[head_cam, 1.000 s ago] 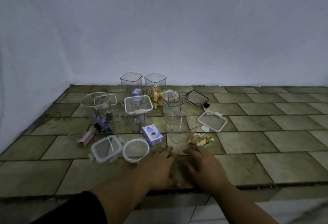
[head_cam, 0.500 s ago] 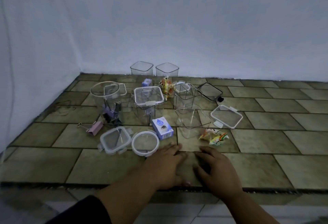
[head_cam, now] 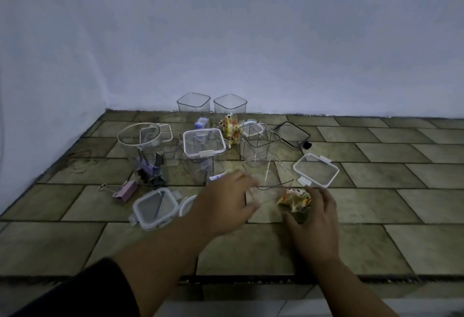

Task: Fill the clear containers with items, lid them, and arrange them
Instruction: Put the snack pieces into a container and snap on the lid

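Clear container (head_cam: 268,173) stands just beside the left grip (head_cam: 223,203), fingers spread.

Bare room: tiled ledge (head_cam: 376,241), plain wall (head_cam: 251,40)

Head view, the only one: a wide-angle camera worn on your head.
Facing: forward and down, toward 12 o'clock.
Position: above the near edge of the tiled counter (head_cam: 376,203), looking across it to the wall (head_cam: 251,40).
Range: close. Your left hand (head_cam: 226,198) and right hand (head_cam: 316,224) come in from 6 o'clock, forearms in frame.
Coverage: wall in the upper half, counter in the lower, side wall at 9 o'clock.
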